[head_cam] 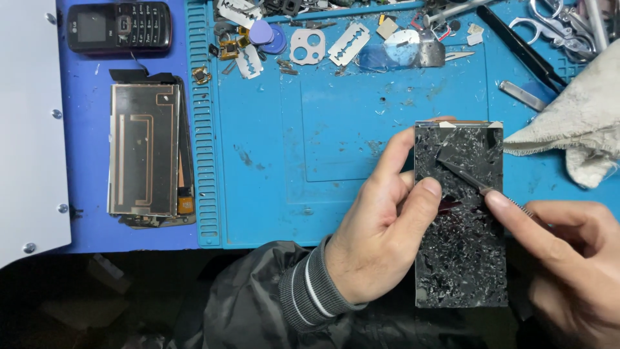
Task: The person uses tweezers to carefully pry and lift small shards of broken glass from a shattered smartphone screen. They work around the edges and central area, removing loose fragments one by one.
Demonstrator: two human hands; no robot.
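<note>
Head view, looking straight down on the bench (271,213), blue mat over it.

Far left: white panel (29,129) with screws along its edge. Next to it, a black keypad phone (119,27) at the top, and below it a stripped display assembly (143,150) lying lengthwise toward the viewer, well apart from the hands.

Centre top: clutter of razor blades (349,44), a purple pick (261,31), a camera bezel (307,46), small brackets. Mat centre bare but scuffed.

Right of centre: left hand (381,232), dark ribbed sleeve, gripping the cracked glass panel (460,213) by its left edge, thumb on the face, fingers behind. Panel held above the bench's near edge, long axis running away from the viewer, surface covered in flaked residue.

Right: right hand (568,258) closed in a pinch on a thin metal tool (478,182), which slants up-left across the panel, tip on the upper half. Right hand is the working one, just beside the panel's right edge.

Far right: grey rag (575,123) near the panel's top corner, scissors (555,26) and tweezers (523,95) behind. Nothing sits between tool and glass.
</note>
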